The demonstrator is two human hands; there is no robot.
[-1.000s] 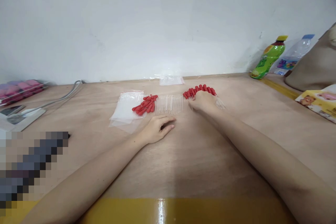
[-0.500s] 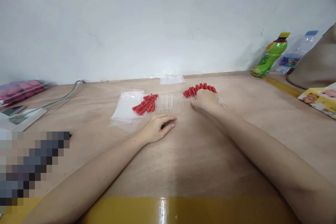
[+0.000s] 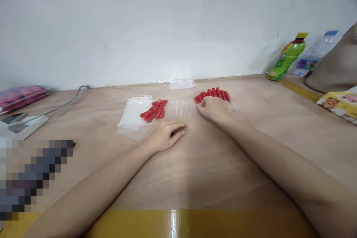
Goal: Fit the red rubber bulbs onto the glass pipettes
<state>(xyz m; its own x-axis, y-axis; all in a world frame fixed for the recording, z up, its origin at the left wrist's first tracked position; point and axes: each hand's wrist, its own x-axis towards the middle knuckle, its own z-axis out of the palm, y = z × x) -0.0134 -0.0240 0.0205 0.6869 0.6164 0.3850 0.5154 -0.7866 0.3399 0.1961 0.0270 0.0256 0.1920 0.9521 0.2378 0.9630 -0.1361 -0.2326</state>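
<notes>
My right hand (image 3: 212,107) lies on a fan of assembled droppers with red bulbs (image 3: 215,93), fingers curled down onto their glass stems; I cannot make out whether it grips one. To the left lies a row of bare clear glass tubes (image 3: 180,109), then a heap of loose red rubber bulbs (image 3: 155,110). My left hand (image 3: 167,135) rests on the wooden table (image 3: 195,163) in front of the tubes, fingers loosely together and nothing in them. A stack of small clear zip bags (image 3: 134,117) sits left of the bulbs.
Another clear bag (image 3: 182,83) lies by the wall. A green bottle (image 3: 286,57) and a water bottle (image 3: 316,54) stand at the far right beside a tan bag (image 3: 334,70) and a printed box (image 3: 338,106). Cable (image 3: 69,101), phone and pink packs (image 3: 21,95) are at left.
My right hand has slid a little left and nearer over the assembled droppers, uncovering more of their right side. The left hand has not moved.
</notes>
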